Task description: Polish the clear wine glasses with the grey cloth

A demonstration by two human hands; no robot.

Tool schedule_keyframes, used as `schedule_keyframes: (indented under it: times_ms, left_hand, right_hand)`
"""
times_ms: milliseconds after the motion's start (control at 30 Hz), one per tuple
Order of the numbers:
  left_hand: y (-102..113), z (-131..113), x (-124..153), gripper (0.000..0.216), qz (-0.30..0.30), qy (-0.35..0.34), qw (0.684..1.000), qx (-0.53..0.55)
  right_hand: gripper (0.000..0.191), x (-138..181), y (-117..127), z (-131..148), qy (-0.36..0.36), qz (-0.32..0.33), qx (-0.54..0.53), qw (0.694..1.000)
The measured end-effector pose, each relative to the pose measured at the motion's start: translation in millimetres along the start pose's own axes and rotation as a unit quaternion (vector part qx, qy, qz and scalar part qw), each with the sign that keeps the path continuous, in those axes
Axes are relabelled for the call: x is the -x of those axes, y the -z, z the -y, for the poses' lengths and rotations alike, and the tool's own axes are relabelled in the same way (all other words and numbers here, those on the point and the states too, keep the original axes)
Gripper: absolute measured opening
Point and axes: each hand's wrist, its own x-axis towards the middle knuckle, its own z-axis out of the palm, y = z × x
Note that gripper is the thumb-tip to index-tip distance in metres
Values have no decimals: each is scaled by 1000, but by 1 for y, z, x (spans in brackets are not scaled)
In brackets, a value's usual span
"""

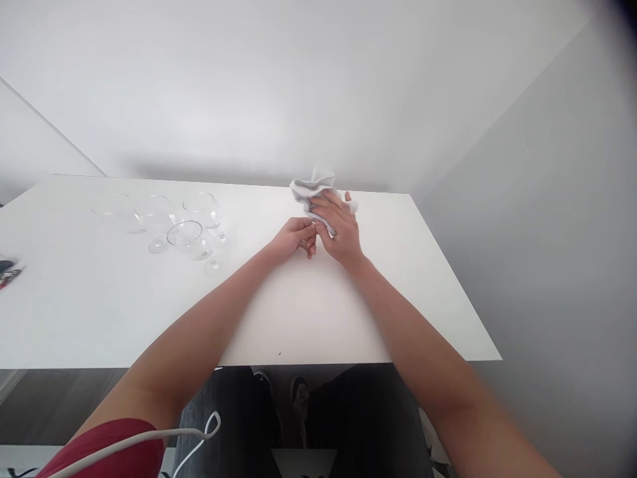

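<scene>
Both my hands meet over the far middle of the white table. My right hand is closed around a crumpled light grey cloth, which bulges out above my fingers. My left hand is curled into a pinch right beside it, gripping something small and clear that is mostly hidden by my fingers and the cloth. Several clear stemmed glasses stand to the left, the nearest one about a hand's width from my left hand.
More glasses stand behind it toward the wall. A small dark and red object lies at the table's left edge. A white cable hangs near my lap. Walls close off the back and right.
</scene>
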Motion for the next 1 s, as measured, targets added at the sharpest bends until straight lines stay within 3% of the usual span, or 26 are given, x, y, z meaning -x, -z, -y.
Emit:
schedule_keyframes:
  times_ms: [67,167,300,400,467,600,700,833,933,1000]
  left_hand:
    - [-1,-2,2,41,28,16,999,-38]
    - [-3,-7,5,40,79,47,992,-85]
    - [-4,-12,8,41,122,28,986,-107]
    - [-3,-11,7,41,115,-10,989,-95]
    - [-1,-9,5,41,87,-26,993,-73]
    - [1,-4,0,42,4,-25,1000,0]
    - [2,-1,-2,41,-33,-12,999,39]
    - [0,0,-2,43,-24,-1,1000,12]
    - [-2,-3,1,44,19,14,999,-34]
    - [-3,-5,3,43,55,37,996,-62]
  right_hand:
    - [18,-1,5,-4,-12,-33,15,999]
    - [27,-1,17,-13,-87,-89,-21,992]
    - [48,0,26,-24,-200,-84,-227,950]
    - [51,0,22,-30,-242,-70,-339,907]
    - [49,0,17,-30,-248,-73,-351,900]
    - [47,0,10,-18,-225,-96,-313,918]
    - [47,0,8,-7,-163,-60,-231,957]
    - [35,-2,7,-6,-42,18,-62,997]
    - [24,-2,8,-13,-20,-19,4,1000]
    - [22,-1,12,-16,-39,-59,-13,997]
